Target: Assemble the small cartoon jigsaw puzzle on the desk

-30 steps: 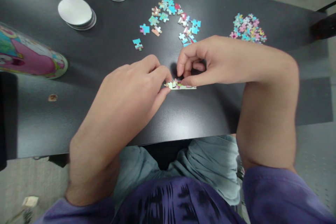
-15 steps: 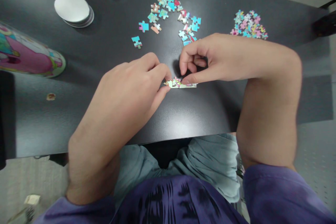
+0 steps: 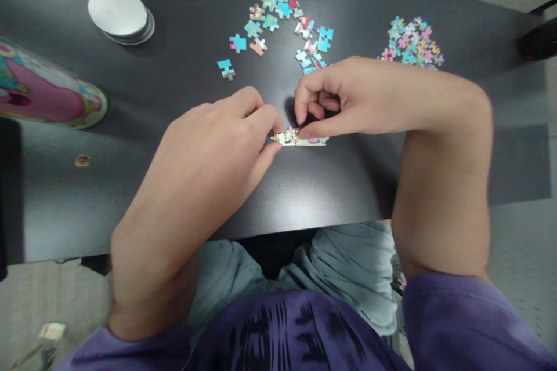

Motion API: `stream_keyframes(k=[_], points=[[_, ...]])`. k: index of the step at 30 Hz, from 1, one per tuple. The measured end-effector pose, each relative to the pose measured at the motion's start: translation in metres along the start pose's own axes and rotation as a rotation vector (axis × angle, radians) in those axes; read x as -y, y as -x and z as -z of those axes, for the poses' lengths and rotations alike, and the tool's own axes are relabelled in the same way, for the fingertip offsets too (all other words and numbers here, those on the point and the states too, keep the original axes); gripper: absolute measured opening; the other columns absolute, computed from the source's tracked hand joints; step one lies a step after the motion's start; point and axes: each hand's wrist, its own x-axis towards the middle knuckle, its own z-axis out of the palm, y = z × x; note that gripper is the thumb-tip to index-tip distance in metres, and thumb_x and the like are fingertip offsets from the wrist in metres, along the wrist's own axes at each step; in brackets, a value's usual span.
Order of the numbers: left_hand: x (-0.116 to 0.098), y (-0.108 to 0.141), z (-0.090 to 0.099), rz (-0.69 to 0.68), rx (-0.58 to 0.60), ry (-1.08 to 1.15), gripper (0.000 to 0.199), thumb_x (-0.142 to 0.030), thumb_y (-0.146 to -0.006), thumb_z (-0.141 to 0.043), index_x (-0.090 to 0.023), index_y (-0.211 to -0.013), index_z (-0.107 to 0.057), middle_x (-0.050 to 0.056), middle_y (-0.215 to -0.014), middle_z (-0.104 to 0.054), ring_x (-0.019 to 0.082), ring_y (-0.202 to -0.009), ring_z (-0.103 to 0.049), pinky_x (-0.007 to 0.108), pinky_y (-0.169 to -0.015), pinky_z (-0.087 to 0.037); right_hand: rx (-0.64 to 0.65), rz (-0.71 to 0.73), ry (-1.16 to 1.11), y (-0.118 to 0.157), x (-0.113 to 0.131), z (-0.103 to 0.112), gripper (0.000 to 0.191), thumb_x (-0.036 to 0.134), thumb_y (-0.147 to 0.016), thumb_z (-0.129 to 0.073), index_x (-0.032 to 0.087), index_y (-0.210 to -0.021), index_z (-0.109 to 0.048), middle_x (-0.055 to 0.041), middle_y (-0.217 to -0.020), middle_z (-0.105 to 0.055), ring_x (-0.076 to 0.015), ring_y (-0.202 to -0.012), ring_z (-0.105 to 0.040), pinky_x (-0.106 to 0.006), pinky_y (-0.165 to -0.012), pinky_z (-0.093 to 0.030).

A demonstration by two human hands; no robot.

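Observation:
A short row of joined jigsaw puzzle pieces [image 3: 317, 141] lies near the front of the dark table, its straight edge toward me. My left hand [image 3: 221, 142] pinches the left end of this row between thumb and fingers. Over the row's middle, my right hand [image 3: 333, 101] is curled, with the thumb tip at the pieces' upper side and the index finger a little above. Whether a separate piece sits between those fingers cannot be made out. Beyond the hands, several loose puzzle pieces [image 3: 270, 23] form a rough arc.
A heap of small puzzle pieces [image 3: 411, 40] lies at the back right. Two stacks of round metal lids stand at the back left, one stack [image 3: 118, 11] nearer me. A colourful printed cylinder [image 3: 47, 87] lies at the left. The table's front edge [image 3: 296, 231] runs before my lap.
My right hand has shifted very slightly left, showing a little more of the joined row. My left hand keeps its pinch on the row's left end.

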Motion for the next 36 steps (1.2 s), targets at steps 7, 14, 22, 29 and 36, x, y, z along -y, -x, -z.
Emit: stream_keyframes(k=[7,14,22,29,36], points=[[0.006,0.002,-0.005,-0.054,-0.063,-0.010,0.027,-0.038,-0.124,-0.060,-0.032,-0.130,-0.085,0.011,-0.132,-0.080,0.037,-0.106,-0.081,0.056,-0.107,-0.073,-0.016,-0.040,0.028,0.001,0.004,0.000,0.025,0.013,-0.097,-0.104,0.032,-0.100,-0.088,0.0102,-0.072,-0.073,-0.0142,-0.066,-0.063,-0.038,-0.060,-0.043],[0.002,0.002,-0.002,-0.034,-0.045,0.006,0.030,-0.040,-0.123,-0.058,-0.031,-0.131,-0.085,0.012,-0.133,-0.080,0.038,-0.105,-0.079,0.057,-0.105,-0.071,-0.045,-0.073,0.049,0.001,0.012,-0.002,0.019,0.025,-0.100,-0.104,0.031,-0.098,-0.086,0.0073,-0.074,-0.070,-0.0174,-0.070,-0.061,-0.040,-0.063,-0.040],[0.001,0.000,0.002,0.017,0.013,0.099,0.034,-0.045,-0.121,-0.056,-0.031,-0.131,-0.085,0.014,-0.137,-0.080,0.041,-0.110,-0.078,0.060,-0.108,-0.066,-0.076,-0.065,0.032,0.001,0.014,-0.002,0.018,0.027,-0.101,-0.100,0.031,-0.097,-0.084,0.0050,-0.075,-0.068,-0.0201,-0.073,-0.061,-0.040,-0.064,-0.039],[-0.001,0.000,0.004,0.019,0.039,0.027,0.036,-0.042,-0.122,-0.058,-0.028,-0.139,-0.086,0.014,-0.142,-0.078,0.039,-0.105,-0.076,0.058,-0.101,-0.066,-0.352,0.054,-0.024,0.007,0.013,0.006,0.016,0.025,-0.108,-0.091,0.031,-0.099,-0.079,0.0044,-0.082,-0.063,-0.0189,-0.077,-0.053,-0.040,-0.074,-0.040],[0.005,0.001,0.000,-0.022,0.020,-0.001,0.033,-0.044,-0.125,-0.058,-0.030,-0.137,-0.086,0.012,-0.141,-0.080,0.036,-0.106,-0.076,0.053,-0.094,-0.065,-0.504,0.047,-0.046,0.000,-0.007,0.011,0.019,0.032,-0.100,-0.096,0.036,-0.098,-0.077,0.0006,-0.087,-0.077,-0.0231,-0.077,-0.058,-0.045,-0.076,-0.040]])
